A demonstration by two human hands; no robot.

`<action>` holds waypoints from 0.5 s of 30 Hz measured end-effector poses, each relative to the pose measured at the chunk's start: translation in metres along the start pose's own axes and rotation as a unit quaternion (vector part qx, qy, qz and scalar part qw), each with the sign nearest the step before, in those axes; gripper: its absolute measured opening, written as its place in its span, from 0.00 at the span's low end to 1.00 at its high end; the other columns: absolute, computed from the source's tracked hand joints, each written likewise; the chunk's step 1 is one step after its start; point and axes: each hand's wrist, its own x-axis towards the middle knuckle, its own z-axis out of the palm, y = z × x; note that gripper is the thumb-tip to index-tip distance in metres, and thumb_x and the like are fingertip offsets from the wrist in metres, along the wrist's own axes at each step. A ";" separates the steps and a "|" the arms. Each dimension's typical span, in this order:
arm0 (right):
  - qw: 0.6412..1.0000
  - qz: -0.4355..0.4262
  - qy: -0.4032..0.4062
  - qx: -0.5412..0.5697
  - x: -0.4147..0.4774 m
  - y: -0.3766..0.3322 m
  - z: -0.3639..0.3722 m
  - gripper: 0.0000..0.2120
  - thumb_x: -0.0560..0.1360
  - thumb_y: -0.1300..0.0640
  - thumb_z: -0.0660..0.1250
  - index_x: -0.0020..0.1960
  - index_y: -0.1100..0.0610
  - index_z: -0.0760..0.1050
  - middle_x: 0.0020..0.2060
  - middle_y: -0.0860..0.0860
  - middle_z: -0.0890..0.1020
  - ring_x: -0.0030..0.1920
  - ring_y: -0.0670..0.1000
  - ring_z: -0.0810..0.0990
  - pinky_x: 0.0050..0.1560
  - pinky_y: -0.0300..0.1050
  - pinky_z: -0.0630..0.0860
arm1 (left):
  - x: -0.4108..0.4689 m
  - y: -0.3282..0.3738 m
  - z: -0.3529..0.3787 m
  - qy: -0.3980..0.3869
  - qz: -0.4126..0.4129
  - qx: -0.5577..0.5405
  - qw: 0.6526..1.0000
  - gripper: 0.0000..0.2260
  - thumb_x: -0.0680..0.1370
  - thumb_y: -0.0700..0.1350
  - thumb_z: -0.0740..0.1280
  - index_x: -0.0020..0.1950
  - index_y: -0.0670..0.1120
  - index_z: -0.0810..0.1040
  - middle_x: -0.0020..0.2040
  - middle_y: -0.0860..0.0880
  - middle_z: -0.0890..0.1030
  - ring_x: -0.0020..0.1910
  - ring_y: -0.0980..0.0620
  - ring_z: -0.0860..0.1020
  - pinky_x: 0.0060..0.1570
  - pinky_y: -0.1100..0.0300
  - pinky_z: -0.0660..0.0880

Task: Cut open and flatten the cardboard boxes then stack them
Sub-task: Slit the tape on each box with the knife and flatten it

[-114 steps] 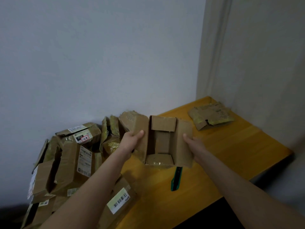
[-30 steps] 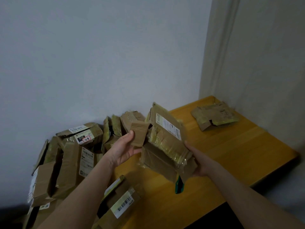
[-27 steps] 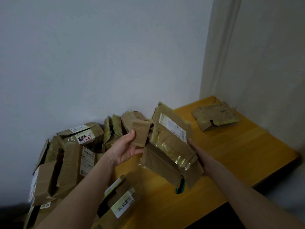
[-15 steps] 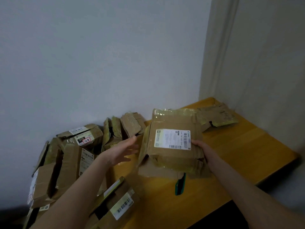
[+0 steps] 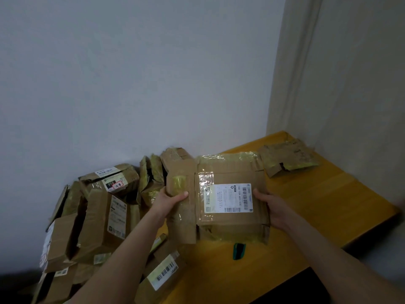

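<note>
A flattened cardboard box [image 5: 228, 172] with a white shipping label facing up lies over the wooden table [image 5: 317, 207]. My left hand [image 5: 168, 199] grips its left flap, thumb on top. My right hand [image 5: 270, 208] holds its right edge, thumb beside the label. A green-handled cutter [image 5: 238, 251] pokes out from under the box's near edge. Another flattened box [image 5: 289, 160] lies at the table's far right corner.
A heap of several taped, unflattened boxes [image 5: 98, 218] fills the left side against the wall. One box with a barcode label [image 5: 162, 273] lies near the front left. A curtain [image 5: 306, 66] hangs at the right behind the table.
The box was turned from open side up to label side up and pressed flat. My left hand left a loose flap and now grips the left flap.
</note>
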 end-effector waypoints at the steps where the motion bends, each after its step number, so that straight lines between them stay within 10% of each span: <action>1: 1.000 -0.009 0.011 -0.012 0.000 -0.001 -0.001 0.11 0.77 0.58 0.65 0.57 0.60 0.78 0.46 0.57 0.84 0.47 0.57 0.83 0.42 0.52 0.81 | 0.002 0.000 -0.003 0.010 -0.001 -0.011 1.000 0.32 0.69 0.44 0.77 0.70 0.41 0.68 0.60 0.44 0.78 0.55 0.45 0.78 0.54 0.52 0.75; 4: 0.995 -0.036 0.058 -0.078 0.004 0.002 0.001 0.18 0.75 0.57 0.70 0.64 0.58 0.74 0.50 0.54 0.83 0.50 0.55 0.81 0.45 0.48 0.76 | 0.000 0.007 -0.003 0.037 0.026 -0.018 0.999 0.22 0.72 0.39 0.74 0.64 0.42 0.74 0.50 0.46 0.81 0.45 0.49 0.80 0.40 0.58 0.76; 15: 0.968 -0.082 0.161 -0.174 0.009 0.004 0.019 0.26 0.78 0.56 0.66 0.74 0.60 0.63 0.68 0.58 0.72 0.65 0.58 0.73 0.58 0.50 0.72 | -0.014 0.017 0.002 0.022 0.096 -0.065 0.993 0.10 0.79 0.40 0.66 0.57 0.51 0.75 0.50 0.49 0.82 0.48 0.50 0.81 0.40 0.57 0.76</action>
